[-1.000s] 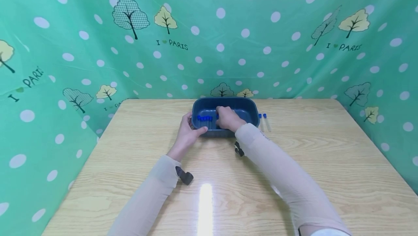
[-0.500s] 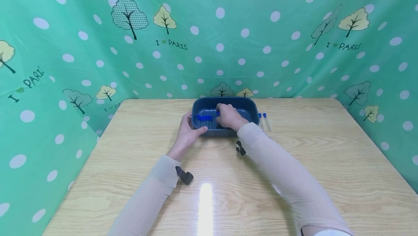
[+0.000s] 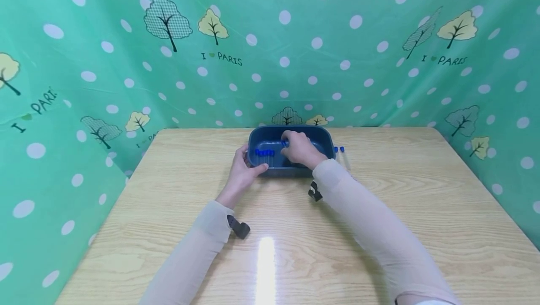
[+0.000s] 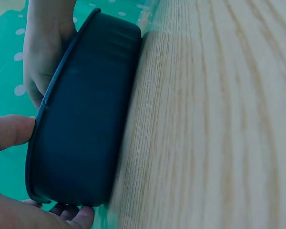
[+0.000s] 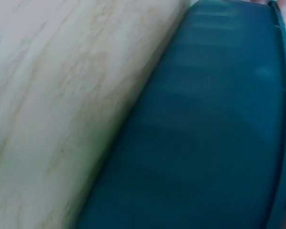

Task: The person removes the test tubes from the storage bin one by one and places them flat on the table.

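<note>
Right hand in pinch grip on blue cap, left hand round bin, tubes just outside

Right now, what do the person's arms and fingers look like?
Both arms wear pale greyish-beige sleeves, the left sleeve and the right sleeve. A small black piece shows at each wrist, left and right. The fingers are ungloved.

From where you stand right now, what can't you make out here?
- Head view: most of the blue-tipped object in the right hand, covered by that hand.
- Head view: exact number of blue caps in the tub, too small and crowded.
- Left wrist view: the tub's inside, hidden by its wall.
- Right wrist view: the right hand's hold, cut off by the right edge.
</note>
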The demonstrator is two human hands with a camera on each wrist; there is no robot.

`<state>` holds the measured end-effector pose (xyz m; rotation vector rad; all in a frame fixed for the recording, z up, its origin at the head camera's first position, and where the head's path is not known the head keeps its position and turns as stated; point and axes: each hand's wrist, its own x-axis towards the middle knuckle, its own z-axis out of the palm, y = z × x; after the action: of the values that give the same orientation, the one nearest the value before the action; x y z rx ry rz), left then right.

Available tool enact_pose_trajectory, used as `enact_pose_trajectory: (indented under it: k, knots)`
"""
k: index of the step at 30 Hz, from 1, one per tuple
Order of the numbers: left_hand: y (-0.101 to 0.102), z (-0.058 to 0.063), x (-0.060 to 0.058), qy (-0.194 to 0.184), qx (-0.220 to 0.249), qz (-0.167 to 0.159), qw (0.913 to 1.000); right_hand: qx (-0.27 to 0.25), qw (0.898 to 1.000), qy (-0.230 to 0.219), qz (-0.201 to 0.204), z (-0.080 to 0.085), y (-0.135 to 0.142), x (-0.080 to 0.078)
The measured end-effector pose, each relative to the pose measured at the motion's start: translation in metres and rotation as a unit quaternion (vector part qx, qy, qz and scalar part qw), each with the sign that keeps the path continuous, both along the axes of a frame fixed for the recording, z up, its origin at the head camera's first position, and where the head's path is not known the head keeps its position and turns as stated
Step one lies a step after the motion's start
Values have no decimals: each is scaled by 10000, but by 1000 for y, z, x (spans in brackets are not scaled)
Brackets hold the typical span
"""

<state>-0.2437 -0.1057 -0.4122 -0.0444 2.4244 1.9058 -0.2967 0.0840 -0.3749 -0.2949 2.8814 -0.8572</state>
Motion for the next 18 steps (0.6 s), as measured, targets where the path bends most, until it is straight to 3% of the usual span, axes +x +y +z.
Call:
enact_pose_trajectory:
  k: [18]
  knots:
    - [0, 2, 0, -111, -158, 59, 9998, -538, 9985, 22, -50, 22, 24, 11]
